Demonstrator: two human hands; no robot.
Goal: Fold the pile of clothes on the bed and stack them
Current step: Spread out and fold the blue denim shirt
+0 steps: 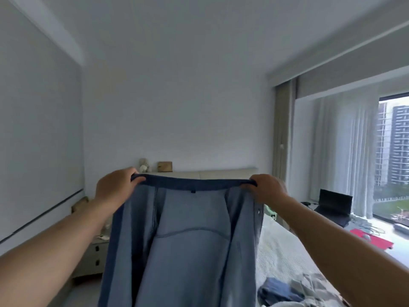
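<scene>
A blue denim shirt (188,244) hangs in the air in front of me, stretched out by its top edge with the inside facing me. My left hand (115,187) grips the shirt's top left corner. At the top right corner my right hand (267,188) grips the same edge. Both arms are raised at about the height of the headboard. Low on the right, a pile of clothes (294,291) in blue and grey lies on the bed (281,253). The shirt hides most of the bed's middle.
A pale nightstand (93,258) stands left of the bed. The headboard (212,173) has a small wooden box (164,166) and a soft toy (143,166) on top. A laptop (334,204), a red item (374,239) and curtained window lie on the right.
</scene>
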